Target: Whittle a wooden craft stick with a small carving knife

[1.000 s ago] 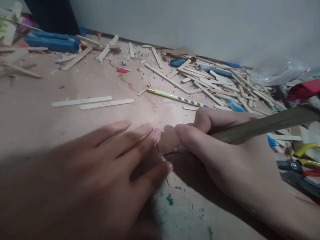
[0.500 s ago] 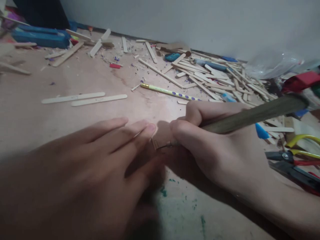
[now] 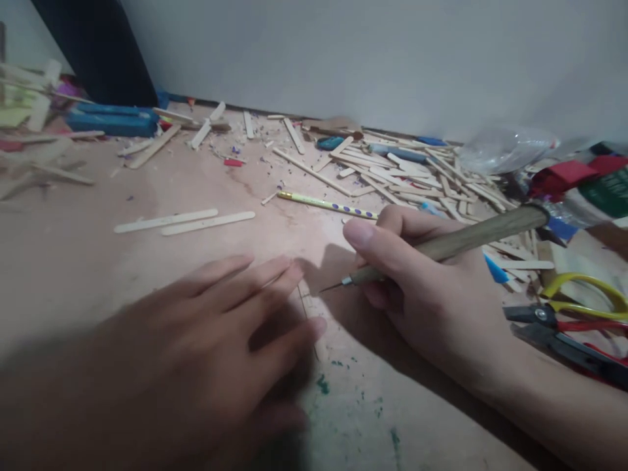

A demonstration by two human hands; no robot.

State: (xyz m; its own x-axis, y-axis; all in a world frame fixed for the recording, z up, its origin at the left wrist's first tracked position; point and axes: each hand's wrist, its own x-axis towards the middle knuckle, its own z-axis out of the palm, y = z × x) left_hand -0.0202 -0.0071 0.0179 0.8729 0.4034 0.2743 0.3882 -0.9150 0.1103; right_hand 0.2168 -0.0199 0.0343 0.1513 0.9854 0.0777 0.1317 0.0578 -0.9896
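At the near left of the pale wooden tabletop (image 3: pixel 81 268), the bare left hand (image 3: pixel 216 340) lies palm down, fingers extended and unclenched, a fingertip and the thumb resting on a flat, narrow, pale wooden craft stick (image 3: pixel 305 301). Stick is on the tabletop, partly hidden by that hand; faint dark marks show between the two contacts. Judged handling: very light, stiff lengthwise, thin enough to snap or split along the grain; smooth face likely to skid or pivot under side load. Best hold: downward pressure near both ends, clear of the marks. Just right of it, the bare right hand (image 3: pixel 432 294) pinches a slender tool with a round olive-brown handle and fine metal point (image 3: pixel 471 237) pencil-fashion, thumb against fingers. Tip sits just beside the stick, apart from it in this view; cannot tell whether it meets the tabletop. Tool judged light and rigid, the point sharp; hold well behind the metal collar. Right of this hand: a dark metal hand tool with red grips (image 3: pixel 574 353). Beyond the hands: a pale yellow pencil with purple spots (image 3: pixel 318 203), partly behind the right hand, and two pale craft sticks (image 3: pixel 209 224) side by side. Farther, a jumbled heap of pale wooden sticks (image 3: pixel 407 174), then a plain grey wall (image 3: pixel 343 59).
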